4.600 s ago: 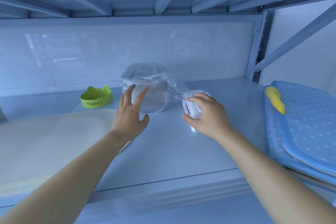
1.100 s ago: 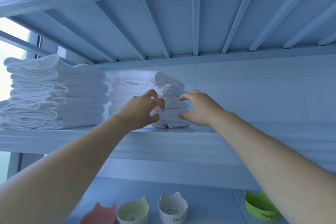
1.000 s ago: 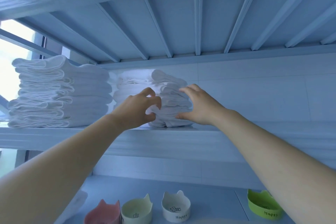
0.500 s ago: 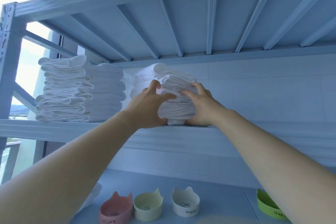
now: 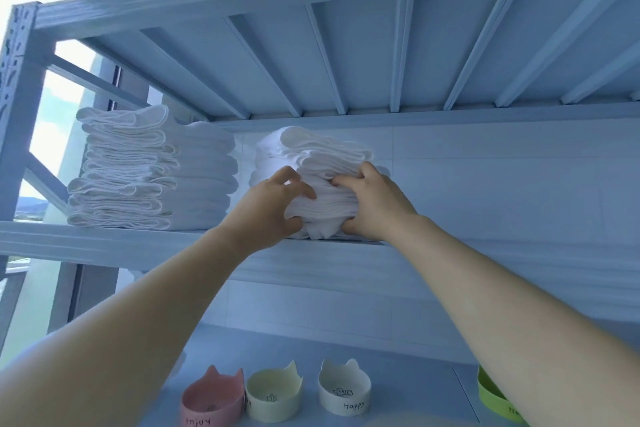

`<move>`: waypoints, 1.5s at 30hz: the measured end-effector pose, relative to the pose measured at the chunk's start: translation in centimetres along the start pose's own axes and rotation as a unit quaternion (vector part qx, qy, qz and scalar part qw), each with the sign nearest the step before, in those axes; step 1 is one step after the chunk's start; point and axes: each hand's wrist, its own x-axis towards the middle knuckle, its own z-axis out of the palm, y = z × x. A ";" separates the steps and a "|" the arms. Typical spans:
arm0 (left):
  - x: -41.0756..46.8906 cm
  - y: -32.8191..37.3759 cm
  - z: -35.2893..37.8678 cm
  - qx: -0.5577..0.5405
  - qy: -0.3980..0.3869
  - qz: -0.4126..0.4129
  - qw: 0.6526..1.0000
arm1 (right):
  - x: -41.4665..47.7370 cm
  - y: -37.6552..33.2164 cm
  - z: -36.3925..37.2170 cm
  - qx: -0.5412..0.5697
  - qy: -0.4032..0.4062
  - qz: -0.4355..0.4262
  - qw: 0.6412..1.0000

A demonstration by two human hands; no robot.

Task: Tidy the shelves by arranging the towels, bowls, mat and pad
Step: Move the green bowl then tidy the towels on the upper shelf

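Note:
Two stacks of folded white towels stand on the upper shelf [image 5: 104, 243]. The left stack [image 5: 149, 170] is tall and untouched. Both my hands are on the front of the smaller right stack [image 5: 318, 152]. My left hand [image 5: 273, 208] grips its lower left part, thumb under and fingers curled over the folds. My right hand [image 5: 374, 204] grips the right side, fingers dug into the layers. On the shelf below sit cat-eared bowls: pink [image 5: 211, 399], pale yellow [image 5: 273, 392], white [image 5: 344, 388] and green [image 5: 498, 399].
The shelf above has metal ribs [image 5: 398, 55] close over the towels. A blue upright post [image 5: 14, 114] and braces stand at the left beside a bright window. The upper shelf runs on to the right of the stack along the tiled wall [image 5: 502, 184].
My gaze went from the lower shelf up to the towels. Over the last second both hands closed in on the right stack and now grip its front more tightly.

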 end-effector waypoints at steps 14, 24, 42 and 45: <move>-3.3 1.1 -0.7 0.099 0.104 0.069 0.987 | -3.1 -2.4 0.3 0.100 0.048 0.009 0.994; -3.2 -1.0 -0.8 0.013 0.059 -0.054 0.997 | -2.8 -4.6 2.0 0.163 0.079 0.010 0.983; -10.5 2.6 0.4 -0.066 0.036 -0.035 0.997 | -10.1 -5.9 2.3 0.111 0.092 -0.041 0.989; -12.7 3.9 1.4 -0.087 0.032 -0.044 0.995 | -12.8 -5.5 2.7 0.111 0.087 -0.049 0.989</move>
